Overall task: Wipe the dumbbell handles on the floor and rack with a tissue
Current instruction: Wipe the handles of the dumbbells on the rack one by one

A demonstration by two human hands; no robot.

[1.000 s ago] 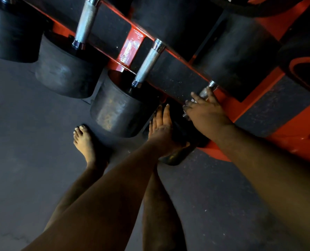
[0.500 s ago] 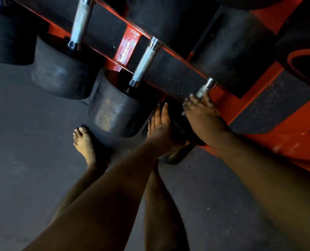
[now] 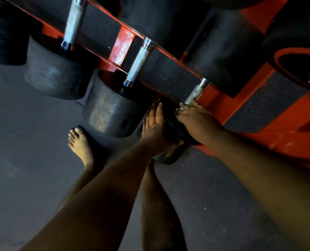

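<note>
Two hands met at the rack (image 3: 122,47): right hand (image 3: 195,118) curled round a handle (image 3: 195,92), tissue hidden beneath; left hand (image 3: 155,127) lay flat on the dumbbell's dark weight (image 3: 170,154). Plate lettering was cut off, unreadable.

Left hand (image 3: 155,130) flat with straight fingers, right hand (image 3: 195,117) in curled grip, both arms extended

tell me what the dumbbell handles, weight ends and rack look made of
Dumbbell handles: bright metal, probably steel, with a crosshatched grip texture and shiny collars. Weight ends: matte black, likely rubber-coated, dull and scuffed. Rack: glossy orange-red painted metal, by its hard glare.
</note>
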